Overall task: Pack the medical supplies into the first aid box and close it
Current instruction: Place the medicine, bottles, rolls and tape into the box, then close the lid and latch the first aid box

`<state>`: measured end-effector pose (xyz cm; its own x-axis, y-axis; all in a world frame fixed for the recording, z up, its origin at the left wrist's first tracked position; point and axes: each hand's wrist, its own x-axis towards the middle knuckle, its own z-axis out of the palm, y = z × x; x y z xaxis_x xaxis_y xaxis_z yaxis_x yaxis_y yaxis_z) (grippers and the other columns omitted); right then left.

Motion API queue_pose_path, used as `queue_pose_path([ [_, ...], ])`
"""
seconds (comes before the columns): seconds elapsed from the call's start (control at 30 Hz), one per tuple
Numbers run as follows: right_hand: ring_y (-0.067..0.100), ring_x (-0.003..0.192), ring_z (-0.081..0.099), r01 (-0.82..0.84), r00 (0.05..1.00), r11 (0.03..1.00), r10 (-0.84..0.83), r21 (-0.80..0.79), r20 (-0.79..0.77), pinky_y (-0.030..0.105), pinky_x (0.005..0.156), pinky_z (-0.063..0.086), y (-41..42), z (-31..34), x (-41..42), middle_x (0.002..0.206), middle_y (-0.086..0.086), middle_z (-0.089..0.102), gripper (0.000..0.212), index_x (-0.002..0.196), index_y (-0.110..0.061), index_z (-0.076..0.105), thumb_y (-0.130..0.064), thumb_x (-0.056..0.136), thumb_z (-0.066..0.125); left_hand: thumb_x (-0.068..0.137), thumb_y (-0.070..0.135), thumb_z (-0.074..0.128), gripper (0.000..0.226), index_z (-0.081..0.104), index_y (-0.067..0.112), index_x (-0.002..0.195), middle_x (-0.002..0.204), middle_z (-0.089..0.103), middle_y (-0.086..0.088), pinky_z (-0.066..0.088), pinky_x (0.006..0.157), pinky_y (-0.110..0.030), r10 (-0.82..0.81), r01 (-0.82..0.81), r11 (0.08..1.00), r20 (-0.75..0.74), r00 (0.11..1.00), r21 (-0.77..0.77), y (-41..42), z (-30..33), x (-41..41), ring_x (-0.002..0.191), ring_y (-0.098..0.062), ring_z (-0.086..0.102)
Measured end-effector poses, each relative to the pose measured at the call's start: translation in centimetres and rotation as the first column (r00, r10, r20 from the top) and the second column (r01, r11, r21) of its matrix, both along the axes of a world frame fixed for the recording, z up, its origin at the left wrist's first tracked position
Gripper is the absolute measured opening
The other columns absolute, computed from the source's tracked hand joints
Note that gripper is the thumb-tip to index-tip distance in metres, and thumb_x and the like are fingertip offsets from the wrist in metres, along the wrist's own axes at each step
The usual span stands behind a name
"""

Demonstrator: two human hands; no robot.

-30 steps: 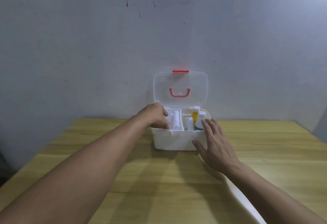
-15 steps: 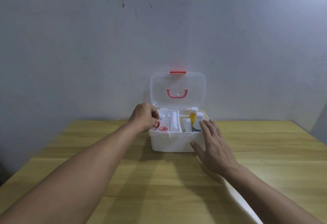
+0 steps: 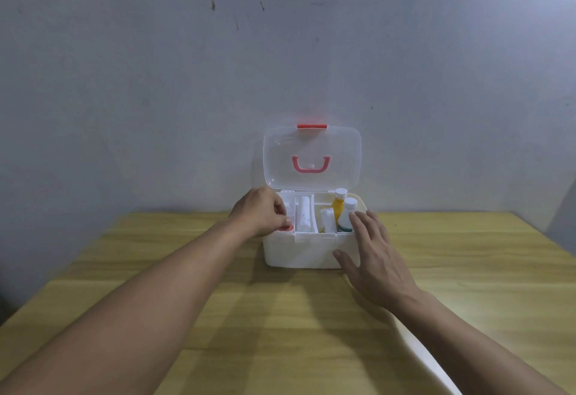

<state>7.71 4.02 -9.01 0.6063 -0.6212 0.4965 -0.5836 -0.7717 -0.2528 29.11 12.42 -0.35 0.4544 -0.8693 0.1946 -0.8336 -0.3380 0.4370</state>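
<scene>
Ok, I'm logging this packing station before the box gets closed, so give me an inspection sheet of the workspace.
Surface: wooden table, bare wood showing round the box.
Job's things: white first aid box, clear lid upright and open; yellow bottle, white-capped bottle, white roll and red round item inside.
Clutter: white curved object at the near right edge, unidentified.
Grippers: left hand curled over the red item; right hand flat against the box's right front.
Cables: nothing seen.
Surroundings: stained grey wall.
</scene>
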Motion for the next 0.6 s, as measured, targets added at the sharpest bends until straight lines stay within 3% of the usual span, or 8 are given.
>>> queue_pose_path([
  [0.17, 0.024, 0.148, 0.01, -0.003, 1.0, 1.0, 0.003, 0.004, 0.001, 0.036, 0.12, 0.017, 0.0, -0.1, -0.2, 0.157, 0.007, 0.025, 0.086, 0.149, -0.008, 0.022, -0.063, 0.084, 0.024, 0.076, 0.03, 0.076, 0.035, 0.07, 0.015, 0.108, 0.106, 0.07, -0.002, 0.052, 0.082, -0.032, 0.028, -0.032, 0.997, -0.051, 0.998, -0.07, -1.1, 0.7, 0.7, 0.085, -0.018, 0.066],
  [0.23, 0.023, 0.149, 0.009, 0.0, 1.0, 1.0, 0.0, 0.003, 0.0, 0.035, 0.12, 0.017, 0.1, -0.1, -0.2, 0.159, 0.006, 0.021, 0.086, 0.151, -0.008, 0.019, -0.063, 0.084, 0.024, 0.08, 0.028, 0.072, 0.041, 0.066, 0.012, 0.117, 0.116, 0.068, -0.006, 0.051, 0.088, -0.033, 0.056, -0.059, 0.987, -0.025, 0.998, -0.152, -2.1, 1.7, 1.2, 0.096, -0.023, 0.065],
  [0.37, 0.021, 0.149, 0.004, 0.009, 1.0, 1.0, -0.008, 0.013, -0.021, 0.035, 0.12, 0.017, 0.1, -0.2, -0.2, 0.16, 0.004, 0.016, 0.087, 0.152, -0.01, 0.015, -0.064, 0.083, 0.021, 0.08, 0.025, 0.069, 0.055, 0.054, 0.011, 0.131, 0.136, 0.053, -0.012, 0.042, 0.104, -0.038, 0.098, -0.074, 0.96, 0.076, 0.992, -0.269, -4.7, 4.4, 2.5, 0.126, -0.03, 0.048],
  [0.6, 0.017, 0.149, 0.001, -0.001, 1.0, 1.0, 0.001, 0.013, -0.021, 0.036, 0.121, 0.015, 0.0, -0.1, -0.5, 0.16, 0.001, 0.016, 0.079, 0.152, -0.013, 0.015, -0.059, 0.09, 0.032, 0.078, 0.01, 0.059, 0.077, 0.025, 0.008, 0.147, 0.156, 0.025, -0.008, 0.027, 0.116, -0.038, 0.043, -0.02, 0.975, 0.099, 0.994, -0.221, -8.5, 7.7, 3.9, 0.144, -0.028, 0.021],
])
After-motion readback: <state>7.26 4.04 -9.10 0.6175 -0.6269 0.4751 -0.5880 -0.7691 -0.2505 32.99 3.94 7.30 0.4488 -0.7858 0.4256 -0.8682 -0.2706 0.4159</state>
